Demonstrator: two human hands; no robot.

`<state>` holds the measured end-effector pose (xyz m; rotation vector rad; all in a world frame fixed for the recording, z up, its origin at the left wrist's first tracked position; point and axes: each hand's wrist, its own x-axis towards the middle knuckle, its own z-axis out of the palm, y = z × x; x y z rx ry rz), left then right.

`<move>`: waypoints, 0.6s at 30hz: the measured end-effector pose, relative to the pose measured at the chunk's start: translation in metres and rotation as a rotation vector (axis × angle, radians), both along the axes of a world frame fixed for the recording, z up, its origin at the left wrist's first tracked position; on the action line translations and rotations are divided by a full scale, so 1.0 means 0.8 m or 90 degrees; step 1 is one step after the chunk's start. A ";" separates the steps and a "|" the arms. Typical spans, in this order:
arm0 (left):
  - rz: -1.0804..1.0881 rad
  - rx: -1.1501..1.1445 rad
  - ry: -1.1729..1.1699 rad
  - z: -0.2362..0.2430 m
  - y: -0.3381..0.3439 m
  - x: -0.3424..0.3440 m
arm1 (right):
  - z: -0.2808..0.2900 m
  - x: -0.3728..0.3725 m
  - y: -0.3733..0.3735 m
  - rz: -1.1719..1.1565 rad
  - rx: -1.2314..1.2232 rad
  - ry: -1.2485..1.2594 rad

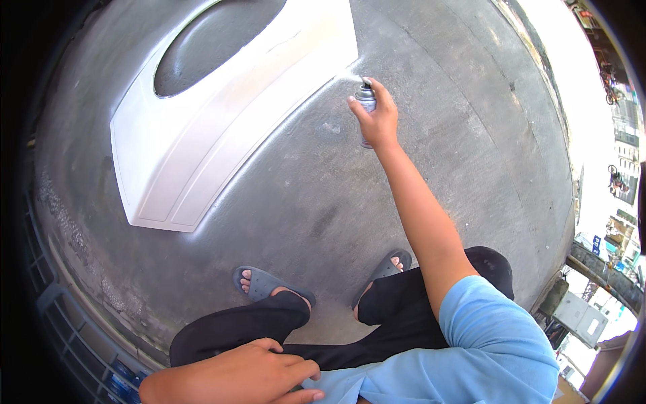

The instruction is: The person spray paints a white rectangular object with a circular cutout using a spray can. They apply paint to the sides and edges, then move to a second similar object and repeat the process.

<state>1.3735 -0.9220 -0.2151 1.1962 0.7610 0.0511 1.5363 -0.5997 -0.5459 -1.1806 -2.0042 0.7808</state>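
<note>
The hands are apart: the right hand (381, 121) is clamped around an aerosol spray can (365, 96), a finger at its nozzle, near the edge of a white fender panel (202, 141) lying on the concrete floor (464, 135), while the left hand (269, 372), fingers loosely spread, is near the black trousers (336, 355).

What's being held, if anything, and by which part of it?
A spray can, in the right hand: fingers around its body, reaching its top. The left hand shows nothing held.
</note>
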 end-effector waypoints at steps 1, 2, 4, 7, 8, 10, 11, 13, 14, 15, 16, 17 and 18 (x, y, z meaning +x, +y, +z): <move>-0.006 -0.001 0.002 0.001 0.000 -0.001 | -0.002 -0.001 -0.003 0.012 -0.006 0.000; -0.006 0.001 -0.003 0.000 0.000 -0.001 | -0.004 -0.001 -0.006 0.024 -0.013 0.001; -0.004 0.001 -0.012 -0.001 -0.001 -0.001 | -0.005 -0.003 -0.007 0.025 -0.028 0.012; 0.009 0.021 -0.009 -0.001 -0.007 -0.001 | -0.001 0.001 0.004 -0.036 -0.028 0.018; 0.009 0.017 -0.009 -0.001 -0.007 -0.002 | -0.002 0.002 0.014 -0.052 -0.004 0.031; 0.010 0.009 -0.010 0.000 -0.007 -0.002 | 0.004 0.006 0.033 -0.090 0.003 0.062; 0.011 0.009 -0.009 0.001 -0.007 -0.002 | 0.009 0.008 0.040 -0.110 0.006 0.078; 0.010 0.012 -0.009 0.002 -0.007 -0.002 | 0.017 0.012 0.049 -0.135 0.010 0.084; 0.009 0.011 -0.005 0.003 -0.007 -0.003 | 0.019 0.013 0.052 -0.148 0.005 0.084; 0.008 0.009 -0.002 0.004 -0.008 -0.003 | 0.021 0.014 0.054 -0.161 0.000 0.084; 0.006 0.008 0.003 0.004 -0.008 -0.003 | 0.019 0.013 0.055 -0.171 -0.027 0.115; 0.002 0.004 0.005 0.004 -0.009 -0.003 | 0.018 0.014 0.055 -0.172 -0.032 0.100; -0.003 0.000 0.008 0.003 -0.010 -0.002 | 0.017 0.016 0.054 -0.174 -0.037 0.085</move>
